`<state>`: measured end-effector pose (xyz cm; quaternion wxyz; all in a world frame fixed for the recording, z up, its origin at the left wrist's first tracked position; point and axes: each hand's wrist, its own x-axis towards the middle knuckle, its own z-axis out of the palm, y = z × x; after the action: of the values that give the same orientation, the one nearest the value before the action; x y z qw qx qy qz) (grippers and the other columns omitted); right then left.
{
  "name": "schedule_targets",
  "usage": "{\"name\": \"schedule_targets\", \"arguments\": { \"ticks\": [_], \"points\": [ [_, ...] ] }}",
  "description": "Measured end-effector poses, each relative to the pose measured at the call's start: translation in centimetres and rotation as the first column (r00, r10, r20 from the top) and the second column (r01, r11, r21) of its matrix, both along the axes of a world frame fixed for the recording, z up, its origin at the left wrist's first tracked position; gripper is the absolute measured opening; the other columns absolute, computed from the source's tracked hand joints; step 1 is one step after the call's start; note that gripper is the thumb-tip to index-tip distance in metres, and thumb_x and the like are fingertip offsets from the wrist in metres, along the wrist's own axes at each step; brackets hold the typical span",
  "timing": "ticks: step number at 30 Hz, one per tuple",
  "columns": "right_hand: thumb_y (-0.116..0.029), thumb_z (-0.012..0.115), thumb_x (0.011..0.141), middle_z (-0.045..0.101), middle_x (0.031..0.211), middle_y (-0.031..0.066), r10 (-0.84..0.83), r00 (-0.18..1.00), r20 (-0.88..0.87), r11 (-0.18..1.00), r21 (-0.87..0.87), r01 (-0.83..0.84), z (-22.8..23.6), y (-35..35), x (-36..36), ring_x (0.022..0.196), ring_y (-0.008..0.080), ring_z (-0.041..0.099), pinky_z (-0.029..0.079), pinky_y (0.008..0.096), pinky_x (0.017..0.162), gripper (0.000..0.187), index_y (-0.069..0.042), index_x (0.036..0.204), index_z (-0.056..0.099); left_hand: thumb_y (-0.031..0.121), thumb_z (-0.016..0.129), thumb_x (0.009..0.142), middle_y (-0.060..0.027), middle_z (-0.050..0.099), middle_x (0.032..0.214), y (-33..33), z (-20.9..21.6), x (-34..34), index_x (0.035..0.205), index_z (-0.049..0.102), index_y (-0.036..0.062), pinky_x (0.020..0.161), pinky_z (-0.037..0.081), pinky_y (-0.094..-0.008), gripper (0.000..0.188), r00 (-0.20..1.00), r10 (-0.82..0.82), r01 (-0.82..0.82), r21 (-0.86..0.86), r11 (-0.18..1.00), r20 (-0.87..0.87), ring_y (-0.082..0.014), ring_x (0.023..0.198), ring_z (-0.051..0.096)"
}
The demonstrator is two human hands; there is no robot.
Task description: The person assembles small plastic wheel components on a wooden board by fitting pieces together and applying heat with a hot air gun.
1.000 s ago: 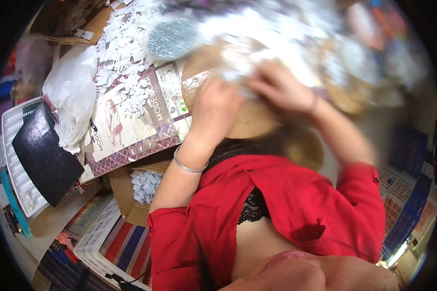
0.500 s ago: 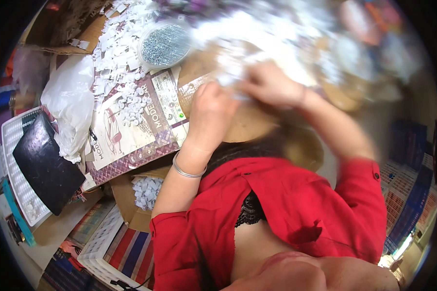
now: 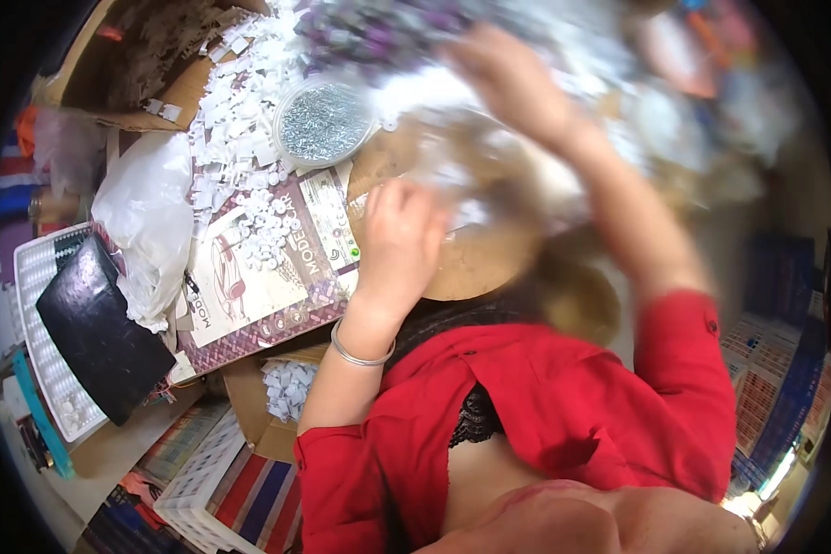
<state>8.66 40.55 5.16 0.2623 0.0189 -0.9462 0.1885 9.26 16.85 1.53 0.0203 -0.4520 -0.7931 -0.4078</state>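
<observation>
My left hand [image 3: 399, 235], with a silver bangle at its wrist, rests at the left side of a round brown board [image 3: 494, 263]. Its fingers are curled in, and what they hold, if anything, is hidden. Small white pieces [image 3: 466, 212] lie on the board beside those fingers, blurred. My right hand [image 3: 508, 78] is stretched far forward over a bright pile of parts, near dark grey and purple pieces [image 3: 369, 37]; motion smears its fingers. Left of the board stands a round clear tub [image 3: 323, 125] full of small silver metal pins or screws.
Small white plastic parts [image 3: 226, 115] and white round pieces [image 3: 266, 226] cover a printed cardboard sheet [image 3: 249, 295]. On the left are an open cardboard box [image 3: 129, 69], a white plastic bag [image 3: 148, 208] and a black sheet over a white basket [image 3: 55, 406]. A lower box holds white pieces [image 3: 289, 388].
My right hand has left the spot beside my left hand and swung forward to the far pile. My left hand stays over the board's left side. The whole view has shifted slightly.
</observation>
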Motion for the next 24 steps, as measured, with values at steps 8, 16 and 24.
{"name": "schedule_targets", "arguments": {
  "ticks": [8, 16, 24],
  "points": [
    [-0.017, 0.07, 0.083, 0.064, 0.091, 0.0153, 0.025, 0.991, -0.133, 0.985, -0.166, -0.047, -2.1, 3.1, -3.0, 0.088, 0.0301, 0.063, 0.052, 0.0386, 0.079, 0.02, -0.005, 0.097, 0.064, 0.005, 0.074, 0.078, -0.0153, 0.064, 0.097, 0.5, -1.1, -1.6, 0.112, 0.061, 0.0015, 0.084, 0.046, -0.0418, 0.037, 0.999, -0.028, 0.028, -0.026, 0.999, -0.031, -0.0338, 0.093, 0.059],
    [-0.02, 0.077, 0.079, 0.059, 0.09, 0.0099, 0.459, 0.848, 0.266, 0.877, -0.286, -0.385, -2.5, -3.4, 3.7, 0.083, 0.03, 0.062, 0.051, 0.0394, 0.073, 0.025, -0.006, 0.094, 0.063, -0.001, 0.075, 0.076, -0.0159, 0.065, 0.099, 0.4, -1.7, -1.7, 0.13, 0.049, -0.0007, 0.085, 0.05, -0.0426, 0.06, 0.992, -0.014, 0.012, 0.017, 1.0, 0.126, -0.0299, 0.092, 0.064],
    [-0.021, 0.068, 0.087, 0.066, 0.09, 0.0137, -0.094, 0.976, 0.197, 0.958, -0.25, 0.142, 1.2, -1.1, -4.5, 0.085, 0.0309, 0.065, 0.052, 0.0382, 0.076, 0.017, -0.005, 0.092, 0.068, 0.0, 0.072, 0.077, -0.0164, 0.065, 0.098, 0.1, -1.1, -1.7, 0.113, 0.061, 0.0001, 0.082, 0.051, -0.0399, 0.038, 0.999, -0.002, 0.003, -0.013, 1.0, 0.033, -0.0344, 0.089, 0.063]
  ]
}}
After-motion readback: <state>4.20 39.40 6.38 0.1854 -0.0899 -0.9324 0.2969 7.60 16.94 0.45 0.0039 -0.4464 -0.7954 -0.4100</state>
